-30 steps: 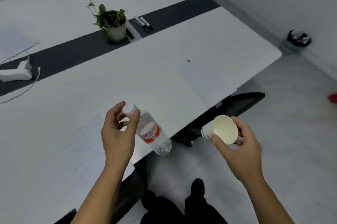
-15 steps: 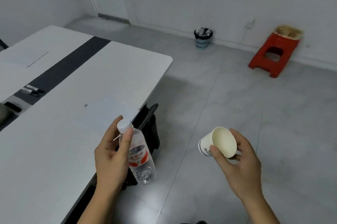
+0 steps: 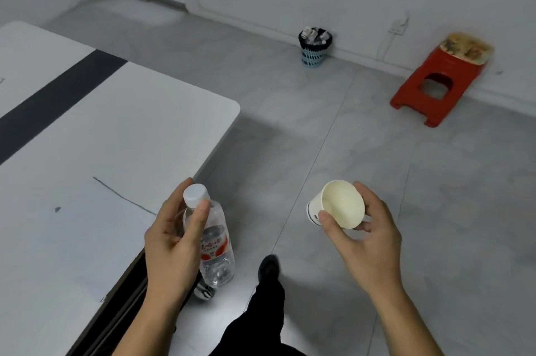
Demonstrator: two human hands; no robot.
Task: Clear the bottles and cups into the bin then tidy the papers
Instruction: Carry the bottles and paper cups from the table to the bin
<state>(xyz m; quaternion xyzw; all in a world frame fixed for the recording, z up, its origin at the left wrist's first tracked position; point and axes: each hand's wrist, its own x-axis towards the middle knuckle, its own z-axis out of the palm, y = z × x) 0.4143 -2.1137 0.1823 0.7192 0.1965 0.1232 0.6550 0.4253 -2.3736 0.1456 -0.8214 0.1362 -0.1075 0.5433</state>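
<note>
Left grip (image 3: 171,248) clamped round the capped bottle (image 3: 216,239), right grip (image 3: 368,239) pinching the paper cup (image 3: 339,205); bin (image 3: 315,47) well ahead of both grips.

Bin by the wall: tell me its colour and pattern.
The bin is pale blue lattice plastic with a black liner, seen in the head view.

clear bottle (image 3: 216,242) red label, cream cup (image 3: 338,205), red stool (image 3: 438,77)
</note>
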